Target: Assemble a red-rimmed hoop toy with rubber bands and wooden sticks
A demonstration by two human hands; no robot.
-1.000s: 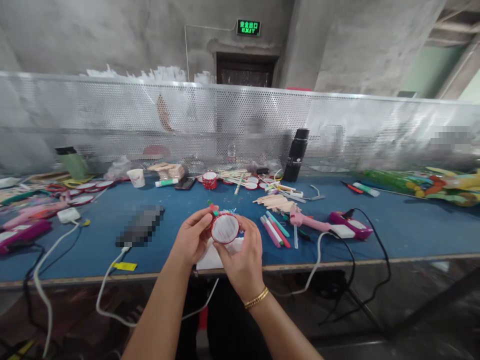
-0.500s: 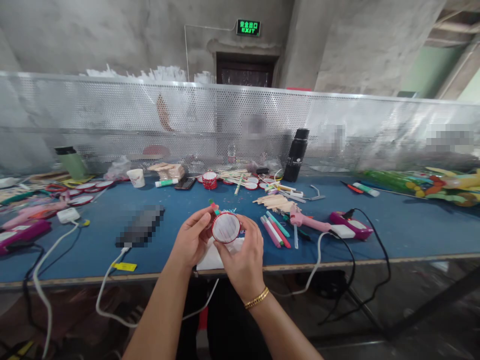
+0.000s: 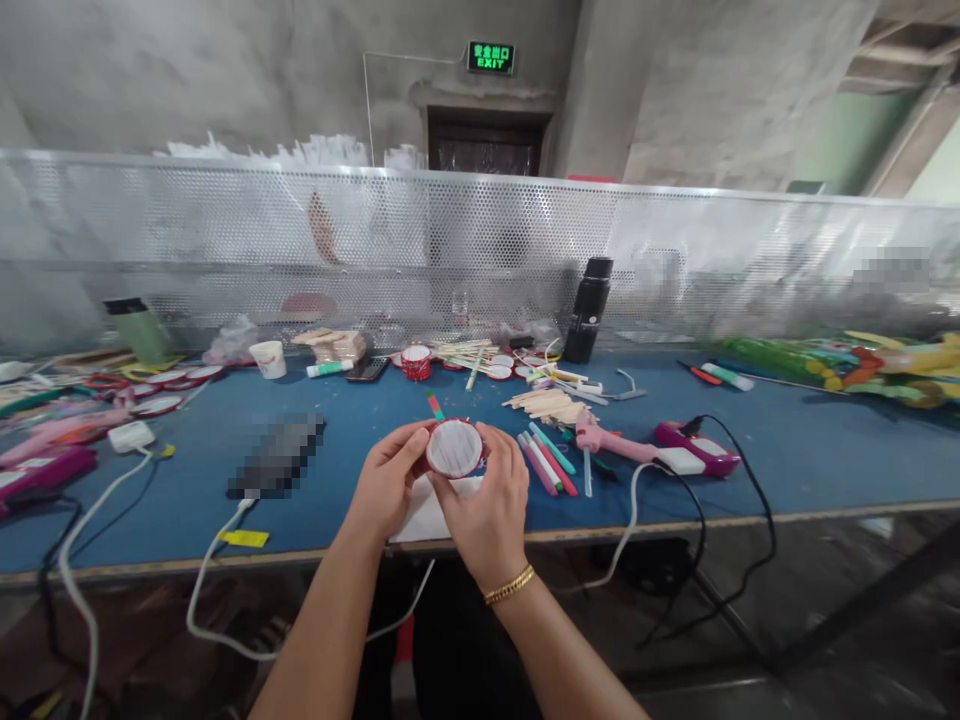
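Observation:
A small round red-rimmed cup with a white face (image 3: 455, 448) is held up over the near edge of the blue table (image 3: 787, 450). My left hand (image 3: 390, 478) grips its left side with curled fingers. From the right and below, my right hand (image 3: 486, 505) wraps around it, a gold bracelet on its wrist. White paper (image 3: 424, 515) lies on the table beneath both hands. A green and red stick (image 3: 435, 405) lies just beyond the cup.
Coloured pens (image 3: 551, 462), wooden sticks (image 3: 551, 402), a pink glue gun (image 3: 611, 442) and a purple device (image 3: 694, 455) with cables lie to the right. A black bottle (image 3: 586, 310) stands before the perforated metal screen (image 3: 225, 240). Red-rimmed lids (image 3: 161, 385) and a paper cup (image 3: 270, 357) sit at left.
The cup has been turned and lifted slightly in my hands, its white face now more towards me. The view shifted a little left and down.

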